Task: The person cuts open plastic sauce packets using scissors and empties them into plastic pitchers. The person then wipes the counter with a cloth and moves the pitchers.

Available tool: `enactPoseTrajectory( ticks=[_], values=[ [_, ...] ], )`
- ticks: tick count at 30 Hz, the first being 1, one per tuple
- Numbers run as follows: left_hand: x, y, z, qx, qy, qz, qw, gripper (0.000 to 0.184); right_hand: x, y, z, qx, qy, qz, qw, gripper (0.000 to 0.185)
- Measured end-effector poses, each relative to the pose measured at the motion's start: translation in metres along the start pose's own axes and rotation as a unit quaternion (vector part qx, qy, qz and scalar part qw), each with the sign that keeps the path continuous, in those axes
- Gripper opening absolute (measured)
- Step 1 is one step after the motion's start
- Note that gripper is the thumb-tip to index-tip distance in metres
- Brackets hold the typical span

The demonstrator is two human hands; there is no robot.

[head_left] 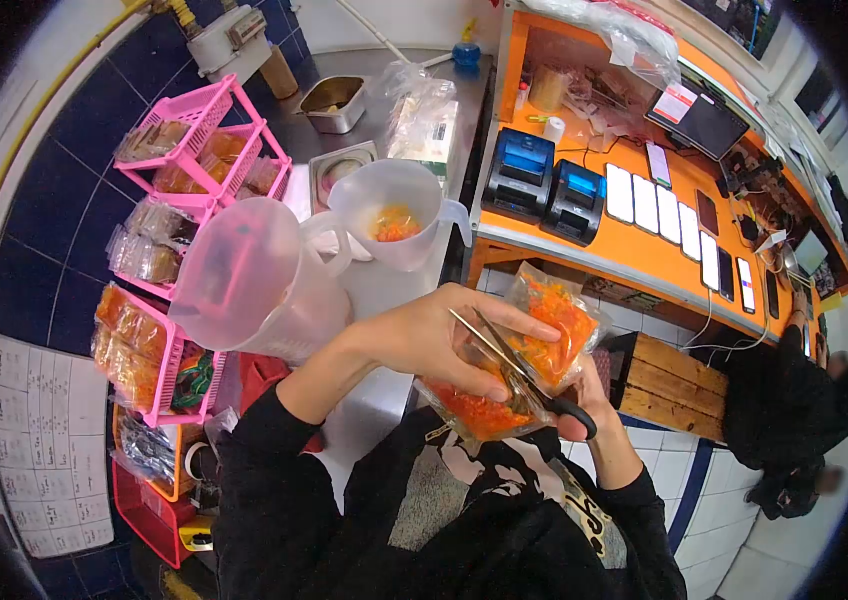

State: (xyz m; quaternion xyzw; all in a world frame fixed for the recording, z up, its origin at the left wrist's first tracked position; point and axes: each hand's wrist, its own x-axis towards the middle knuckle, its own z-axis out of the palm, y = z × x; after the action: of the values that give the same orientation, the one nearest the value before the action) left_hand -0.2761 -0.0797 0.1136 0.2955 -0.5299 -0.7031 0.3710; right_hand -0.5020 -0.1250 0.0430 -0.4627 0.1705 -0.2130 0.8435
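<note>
Two clear plastic packets of orange and yellow shredded food are in front of my chest, an upper packet [556, 325] and a lower packet [484, 412]. My left hand [434, 335] reaches in from the left with its index finger and thumb on the packets, gripping them. Scissors [516, 368] lie across the gap between the packets, blades parted and pointing up and left. Around their black handle is my right hand [594, 405], which also sits against the upper packet's edge. Part of each hand's grip is hidden behind the packets.
On the steel counter stand a large plastic jug [254, 275] and a smaller jug [394, 215] with orange shreds inside. Pink baskets [184, 375] hold packets at left. An orange desk [634, 255] carries phones and two printers [544, 185]. Another person [789, 400] is at far right.
</note>
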Motion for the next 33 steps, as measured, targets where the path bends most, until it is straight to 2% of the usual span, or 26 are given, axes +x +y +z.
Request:
enactPoseTrajectory(
  ticks=[1,3,6,8,11,13,15,17,19,21,23,25,26,28,29,30,32,33],
  values=[
    [0.002,-0.003,0.001,-0.003,0.000,0.000,1.000,0.060,-0.001,0.001,0.001,-0.005,0.015,0.015,1.000,0.095],
    [0.007,-0.011,0.002,0.114,-0.028,0.033,0.993,0.060,-0.003,0.012,-0.005,0.045,-0.013,0.022,0.999,0.096],
    [0.010,-0.020,0.001,0.126,-0.025,0.077,0.989,0.059,0.000,0.025,-0.007,0.091,-0.026,0.013,0.995,0.102],
    [0.010,-0.022,0.003,0.126,-0.028,0.053,0.990,0.059,0.001,0.029,-0.006,0.109,-0.032,-0.008,0.993,0.101],
    [0.010,-0.018,0.006,0.149,-0.038,0.020,0.988,0.059,-0.001,0.041,-0.011,0.136,-0.075,0.022,0.988,0.100],
    [0.009,-0.015,0.007,0.181,-0.046,0.012,0.982,0.059,-0.002,0.040,0.000,0.133,-0.003,0.017,0.991,0.097],
    [0.004,-0.026,0.008,0.106,-0.019,-0.004,0.994,0.059,-0.002,0.035,0.019,0.134,0.067,-0.008,0.989,0.094],
    [-0.003,-0.027,-0.003,0.121,-0.022,0.005,0.992,0.059,-0.009,0.039,0.013,0.117,0.053,0.014,0.992,0.081],
    [-0.019,-0.015,-0.021,0.137,0.110,-0.045,0.983,0.054,-0.012,0.043,0.001,0.162,-0.018,-0.004,0.987,0.064],
    [-0.033,0.010,-0.037,0.164,0.289,-0.049,0.942,0.048,-0.022,0.053,-0.018,0.217,-0.029,-0.019,0.976,0.057],
    [-0.033,0.013,-0.068,0.328,0.430,0.031,0.841,0.046,-0.032,0.066,-0.038,0.209,-0.023,-0.067,0.975,0.061],
    [-0.017,0.002,-0.097,0.305,0.509,0.150,0.790,0.046,-0.039,0.068,-0.046,0.175,-0.003,-0.058,0.983,0.064],
    [-0.013,-0.005,-0.106,0.300,0.519,0.150,0.786,0.046,-0.040,0.073,-0.051,0.179,0.032,-0.060,0.982,0.064],
    [-0.009,-0.015,-0.117,0.505,0.418,-0.041,0.754,0.046,-0.042,0.081,-0.058,0.204,0.085,-0.043,0.974,0.064],
    [-0.015,-0.019,-0.113,0.500,0.428,-0.038,0.752,0.046,-0.041,0.080,-0.058,0.186,0.102,-0.032,0.977,0.064],
    [-0.026,-0.027,-0.103,0.592,0.454,0.009,0.666,0.043,-0.037,0.081,-0.059,0.182,0.102,-0.022,0.978,0.063],
    [-0.053,-0.013,-0.073,0.553,0.485,0.047,0.676,0.037,-0.030,0.081,-0.060,0.180,0.099,0.006,0.979,0.062],
    [-0.071,0.023,-0.045,0.417,0.493,0.043,0.762,0.033,-0.024,0.080,-0.059,0.153,0.109,0.023,0.982,0.060]
  ],
)
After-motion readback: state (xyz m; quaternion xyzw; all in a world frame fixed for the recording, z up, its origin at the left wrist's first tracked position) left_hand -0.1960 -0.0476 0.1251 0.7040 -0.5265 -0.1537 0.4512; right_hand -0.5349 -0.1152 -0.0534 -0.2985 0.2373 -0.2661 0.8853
